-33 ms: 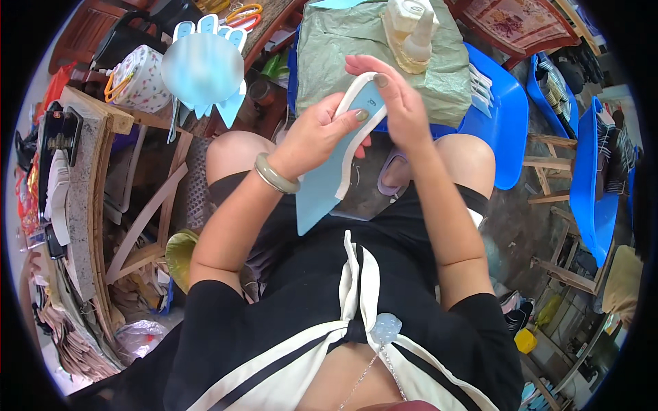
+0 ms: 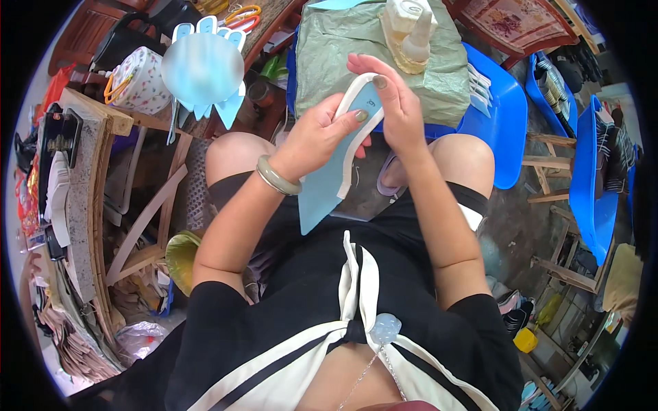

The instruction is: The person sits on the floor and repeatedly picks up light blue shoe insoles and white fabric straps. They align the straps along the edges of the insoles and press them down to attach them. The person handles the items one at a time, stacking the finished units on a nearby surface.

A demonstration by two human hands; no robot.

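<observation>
A long light blue insole piece [image 2: 319,194] with a thick white strip [image 2: 350,164] along its edge slants over my lap, its pointed end downward and its rounded end up and to the right. My left hand [image 2: 317,132] is closed round its middle, thumb flat on the blue face; some fingertips show past the far side. At the rounded end, my right hand [image 2: 403,114] grips the edge, with its thumb on the front and its fingers behind. Most of the back of the piece is hidden.
Ahead stands a surface under a green sheet [image 2: 329,55], bearing a glue bottle [image 2: 417,44]. A blue tray [image 2: 506,130] with several white-edged pieces [image 2: 480,89] lies right of it. More blue pieces [image 2: 229,109] and orange-handled scissors [image 2: 243,15] are at the upper left. Shoes fill another blue tray [image 2: 593,212].
The insole piece and both hands have shifted very slightly. My grip on it looks the same.
</observation>
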